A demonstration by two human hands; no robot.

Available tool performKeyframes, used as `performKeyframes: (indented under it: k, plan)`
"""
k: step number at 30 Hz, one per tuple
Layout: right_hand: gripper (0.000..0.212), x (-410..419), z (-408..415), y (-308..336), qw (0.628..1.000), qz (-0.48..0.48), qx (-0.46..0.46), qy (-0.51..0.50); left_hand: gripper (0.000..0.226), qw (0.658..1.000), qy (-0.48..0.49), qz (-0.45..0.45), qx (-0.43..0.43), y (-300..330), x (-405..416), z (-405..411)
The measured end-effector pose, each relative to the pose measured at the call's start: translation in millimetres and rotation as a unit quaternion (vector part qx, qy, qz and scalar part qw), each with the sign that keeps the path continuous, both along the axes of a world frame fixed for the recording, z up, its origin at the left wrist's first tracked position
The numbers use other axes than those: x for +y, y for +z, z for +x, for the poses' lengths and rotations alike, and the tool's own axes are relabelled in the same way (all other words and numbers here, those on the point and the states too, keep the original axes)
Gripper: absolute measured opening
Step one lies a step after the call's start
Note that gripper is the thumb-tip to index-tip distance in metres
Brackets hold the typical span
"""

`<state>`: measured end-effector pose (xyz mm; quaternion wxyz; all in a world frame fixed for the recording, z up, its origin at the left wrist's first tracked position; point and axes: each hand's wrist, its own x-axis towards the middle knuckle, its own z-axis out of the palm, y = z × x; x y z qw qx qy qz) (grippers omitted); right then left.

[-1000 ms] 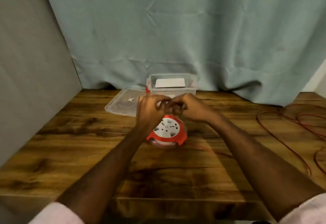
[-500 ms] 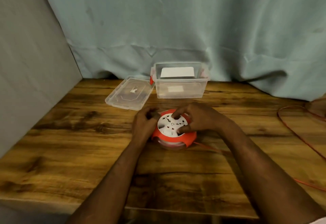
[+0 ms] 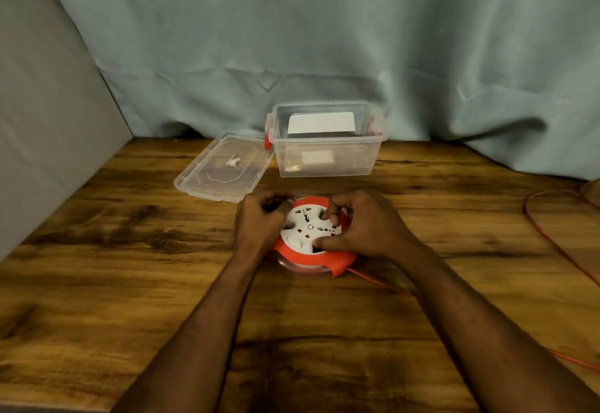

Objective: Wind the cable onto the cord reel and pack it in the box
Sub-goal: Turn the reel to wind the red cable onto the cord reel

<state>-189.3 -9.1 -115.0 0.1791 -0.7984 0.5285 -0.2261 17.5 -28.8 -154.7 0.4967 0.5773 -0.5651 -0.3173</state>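
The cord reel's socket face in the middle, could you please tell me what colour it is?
White, ringed by the cord reel's red-orange housing; the head view shows it.

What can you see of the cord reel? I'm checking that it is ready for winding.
The cord reel is a round, plastic-looking disc lying flat on the wooden table, with a white socket face and orange rim. The left hand holds its left edge; the right hand presses fingers on the face. The orange cable leaves its near right.
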Motion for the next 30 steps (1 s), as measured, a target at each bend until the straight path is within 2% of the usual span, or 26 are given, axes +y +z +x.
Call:
performKeyframes:
  k: [6,13,26,28,30]
  plan:
    - [0.048,7,5,0,0.999,-0.017,0.013,-0.044,0.019,0.999,0.015,0.018,0.024,-1,-2,0]
    - [0.052,11,11,-1,0.997,-0.036,0.015,-0.072,0.017,0.999,0.024,0.023,0.014,-2,-4,1]
    - [0.062,23,47,-9,0.985,-0.070,0.054,-0.147,0.019,0.999,0.009,-0.015,0.029,-7,-1,5]
    - [0.053,23,54,-14,0.984,-0.086,0.057,-0.144,0.017,0.998,0.011,-0.015,0.058,-6,-1,6]
    - [0.060,22,59,-19,0.984,-0.086,0.045,-0.152,0.016,0.993,0.011,-0.010,0.116,-2,-1,4]
